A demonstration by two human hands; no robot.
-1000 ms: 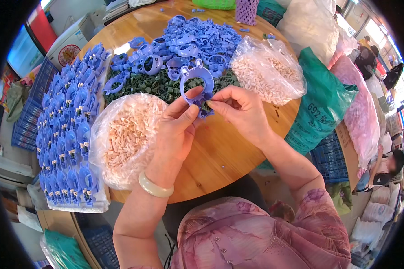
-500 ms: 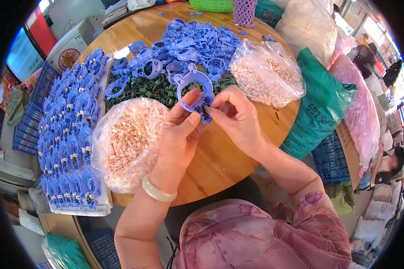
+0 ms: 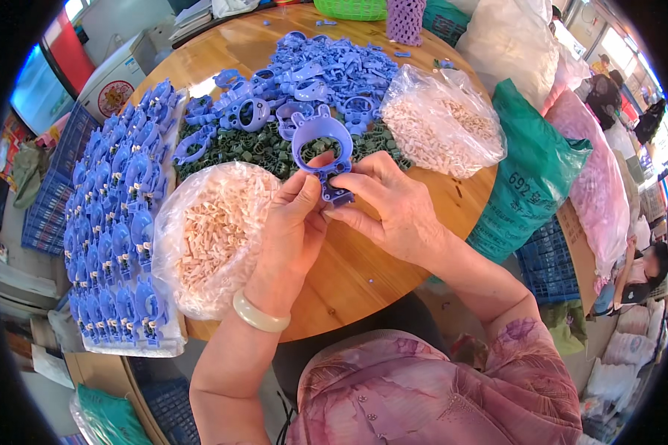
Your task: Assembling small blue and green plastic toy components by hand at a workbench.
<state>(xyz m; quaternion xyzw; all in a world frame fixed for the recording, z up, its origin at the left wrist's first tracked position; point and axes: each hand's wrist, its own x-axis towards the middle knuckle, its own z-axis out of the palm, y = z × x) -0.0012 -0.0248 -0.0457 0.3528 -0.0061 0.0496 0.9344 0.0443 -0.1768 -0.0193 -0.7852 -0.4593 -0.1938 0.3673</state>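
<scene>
Both hands pinch one blue plastic ring part (image 3: 325,148), held upright just above the round wooden table (image 3: 364,274), near centre. Left hand (image 3: 293,226) thumb & fingertips grip its lower stem; right hand (image 3: 390,204) fingers press the stem from the right. Far side: loose pile of blue parts (image 3: 326,74) on dark green pieces (image 3: 263,148). Left: clear bag of pale bits (image 3: 215,233), w/ rows of assembled blue parts (image 3: 115,215) beyond. Right: second clear bag (image 3: 441,122).

Blue ring piece's (image 3: 323,144) lower stem under fingertips (image 3: 326,194); green pile (image 3: 263,148) half buried.
</scene>
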